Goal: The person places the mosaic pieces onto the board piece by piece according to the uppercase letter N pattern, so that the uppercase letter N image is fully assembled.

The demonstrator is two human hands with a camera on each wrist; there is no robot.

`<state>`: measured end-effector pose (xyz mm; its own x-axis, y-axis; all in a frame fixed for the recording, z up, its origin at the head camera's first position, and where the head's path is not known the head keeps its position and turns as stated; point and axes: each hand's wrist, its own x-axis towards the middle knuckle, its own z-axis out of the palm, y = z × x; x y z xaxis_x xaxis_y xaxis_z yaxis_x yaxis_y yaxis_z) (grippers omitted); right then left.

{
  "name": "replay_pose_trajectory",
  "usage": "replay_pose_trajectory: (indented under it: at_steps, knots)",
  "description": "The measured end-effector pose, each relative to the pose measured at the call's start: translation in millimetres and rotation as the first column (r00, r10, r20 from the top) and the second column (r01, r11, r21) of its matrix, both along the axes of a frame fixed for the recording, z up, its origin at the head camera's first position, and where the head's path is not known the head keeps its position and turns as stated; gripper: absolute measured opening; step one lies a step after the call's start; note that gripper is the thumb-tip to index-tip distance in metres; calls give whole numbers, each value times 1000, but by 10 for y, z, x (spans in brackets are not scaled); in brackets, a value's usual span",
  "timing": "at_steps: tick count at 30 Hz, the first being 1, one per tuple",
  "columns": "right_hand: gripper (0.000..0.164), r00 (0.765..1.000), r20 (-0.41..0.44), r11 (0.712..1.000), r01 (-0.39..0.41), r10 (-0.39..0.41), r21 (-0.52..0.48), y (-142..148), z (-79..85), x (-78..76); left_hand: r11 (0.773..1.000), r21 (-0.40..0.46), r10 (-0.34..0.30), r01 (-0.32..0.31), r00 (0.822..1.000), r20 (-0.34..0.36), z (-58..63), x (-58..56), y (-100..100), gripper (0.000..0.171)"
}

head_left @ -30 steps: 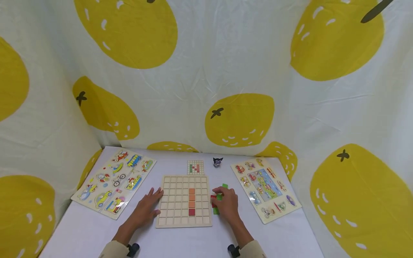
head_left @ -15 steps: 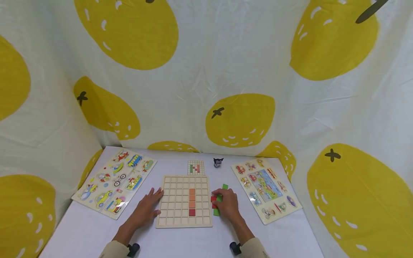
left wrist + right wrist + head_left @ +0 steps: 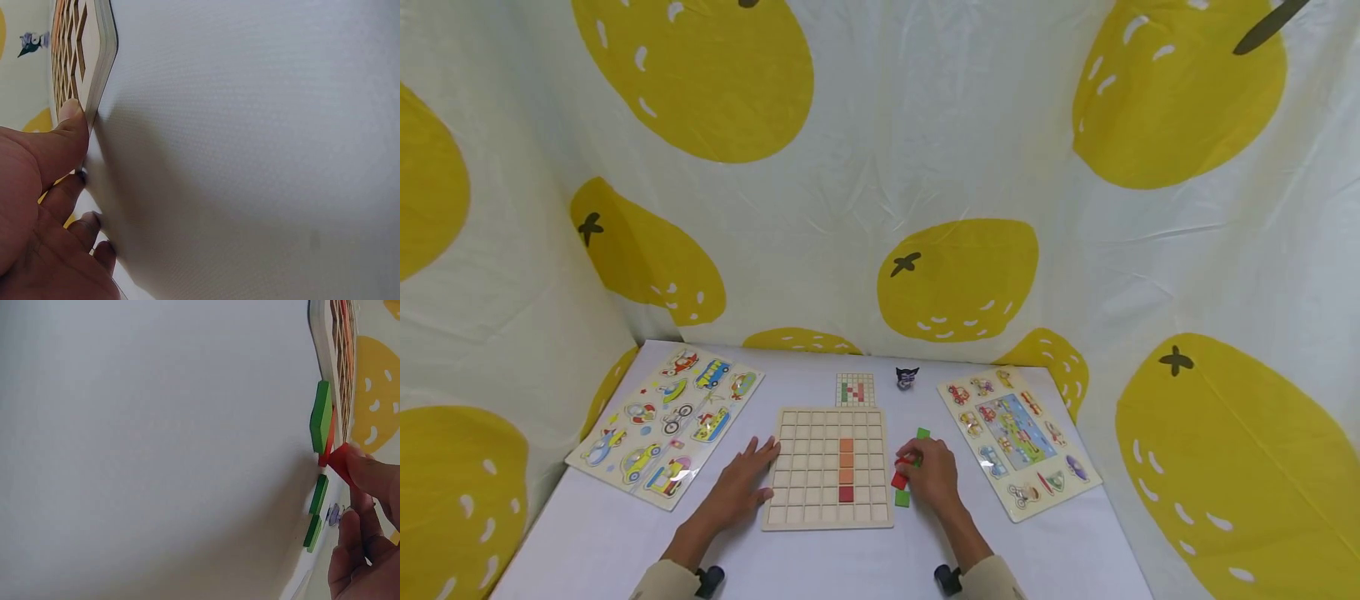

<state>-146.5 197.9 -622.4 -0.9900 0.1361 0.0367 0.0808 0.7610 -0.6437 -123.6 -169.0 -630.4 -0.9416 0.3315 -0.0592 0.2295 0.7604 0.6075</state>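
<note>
My right hand pinches a red square tile between thumb and fingers, beside the right edge of the wooden grid board. Another red tile lies below those fingers, with a green tile nearer me. A further green tile lies just beyond the hand, which partly hides one more. My left hand rests against the board's left side with fingers extended, its thumb at the rim. In the board, three orange tiles and a dark red tile form one column.
A small card printed with a coloured grid lies behind the board, and a dark figurine stands to its right. Picture puzzle boards lie at the left and right. A lemon-printed curtain hangs behind the table.
My right hand has shifted slightly right and now has a red tile tilted up in its fingers, apart from the other red one. My left hand and the board have stayed put.
</note>
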Motion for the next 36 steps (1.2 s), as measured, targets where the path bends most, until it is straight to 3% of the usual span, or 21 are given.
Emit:
replay_pose_trajectory:
  at_steps: [4,8,16,23,36]
  knots:
    - [19,999,-41,999,23,-25,-47,-97,20,58,1000,-6,5,-5,1000,4,-1,7,-6,82]
    - [19,998,-69,995,-10,3,-97,-241,5,126,1000,-11,11,-11,1000,8,-12,13,-11,82]
    - [16,999,-19,988,-51,48,-147,-549,0,256,1000,7,20,-20,1000,-15,-43,15,9,83]
    - [15,994,-38,983,-107,103,-150,-729,-21,265,1000,3,24,-23,999,-41,-40,32,12,83]
    - [14,994,-30,993,-109,107,-53,-1016,-14,186,1000,-13,9,-9,1000,-27,-39,15,15,82]
